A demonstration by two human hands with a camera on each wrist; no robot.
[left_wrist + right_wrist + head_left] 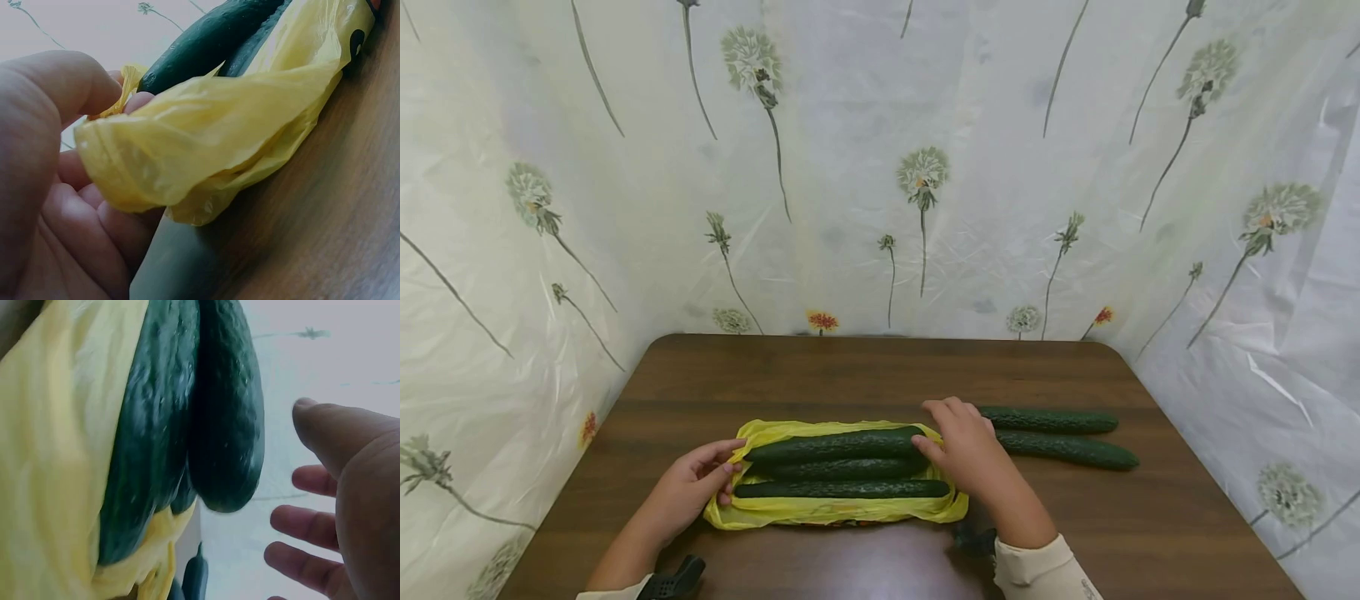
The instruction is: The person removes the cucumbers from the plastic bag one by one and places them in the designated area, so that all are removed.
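A yellow plastic bag point(842, 505) lies on the table with several dark green cucumbers point(850, 445) side by side in its opening. At the bag's left end, my left hand point(679, 493) pinches the plastic between thumb and fingers; the left wrist view shows the gathered yellow film point(200, 131) at the fingers. My right hand point(972, 454) is over the bag's right end, beside the tip of the top cucumber. In the right wrist view that hand point(350, 487) has its fingers spread and apart from the nearest cucumber point(226, 412), holding nothing.
Two more cucumbers point(1067, 448) lie on the brown wooden table point(850, 375) to the right of the bag, partly behind my right hand. A pale curtain point(850, 167) with dandelion prints hangs around the table's back and sides.
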